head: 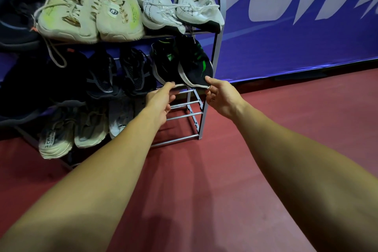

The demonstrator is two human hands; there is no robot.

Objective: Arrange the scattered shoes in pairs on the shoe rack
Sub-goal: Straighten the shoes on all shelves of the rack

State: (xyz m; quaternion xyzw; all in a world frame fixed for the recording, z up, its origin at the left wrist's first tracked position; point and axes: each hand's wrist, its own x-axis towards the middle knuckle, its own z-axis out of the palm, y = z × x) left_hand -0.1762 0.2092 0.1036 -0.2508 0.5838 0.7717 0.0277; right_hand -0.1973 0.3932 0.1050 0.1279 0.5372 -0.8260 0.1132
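On the 3-tier rack (pixel 184 115), the middle tier's right end holds 2 green-black shoes (pixel 192 61) side by side, toes out. The left hand (pixel 161 102) pinches their white sole edge between thumb and finger; the right hand (pixel 222 96) grips the right one's toe, thumb on top, fingers curled beneath.

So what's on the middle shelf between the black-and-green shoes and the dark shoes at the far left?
Two black mesh sneakers with grey trim, side by side, shown in the head view.
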